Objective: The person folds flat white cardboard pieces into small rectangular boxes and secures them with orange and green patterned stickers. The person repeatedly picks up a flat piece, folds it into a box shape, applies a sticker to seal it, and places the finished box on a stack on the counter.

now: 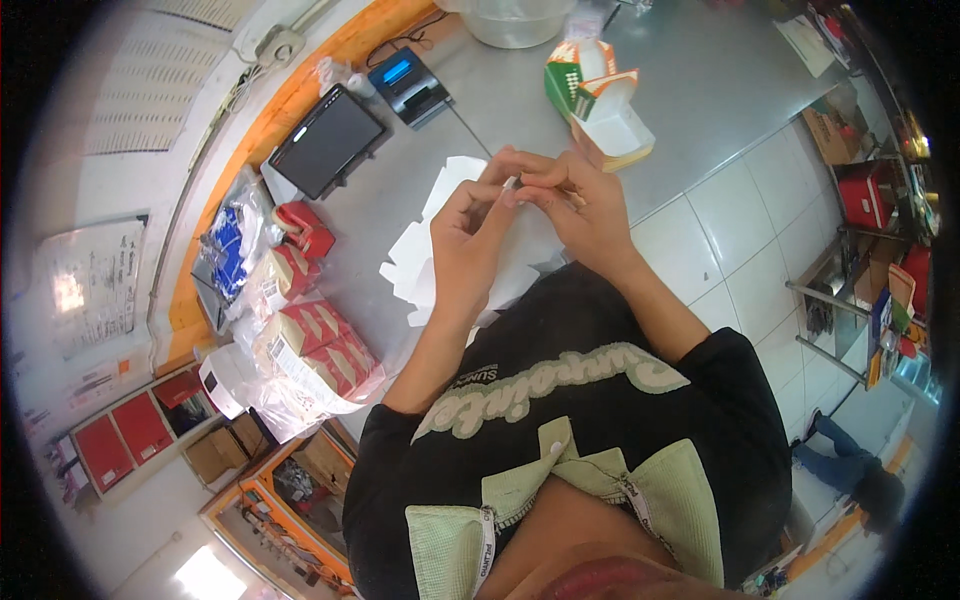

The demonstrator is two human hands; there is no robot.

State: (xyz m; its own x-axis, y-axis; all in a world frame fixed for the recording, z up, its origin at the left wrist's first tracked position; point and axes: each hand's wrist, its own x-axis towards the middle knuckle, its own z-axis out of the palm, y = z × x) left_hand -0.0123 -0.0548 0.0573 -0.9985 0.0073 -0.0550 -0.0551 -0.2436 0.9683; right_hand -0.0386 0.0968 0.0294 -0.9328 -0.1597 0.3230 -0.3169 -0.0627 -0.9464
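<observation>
My left hand (472, 225) and my right hand (588, 208) meet in front of my chest, fingertips bent in toward each other. Pinched between them is a small whitish piece (511, 184), too small to name. Beneath and behind my left hand, a flat white die-cut cardboard sheet (408, 255) with tabbed edges lies on the metal table (690, 110). Beyond my right hand stand two folded paper food boxes: an open one with a white inside (615, 122), and a green, orange and white one (566, 78) behind it.
A dark tablet screen (328, 140) and a small black device with a blue display (410, 88) stand at the back left. Left of me are a red tape dispenser (303, 228) and plastic-wrapped red and tan packs (318, 345). A clear tub (510, 22) sits at the far edge.
</observation>
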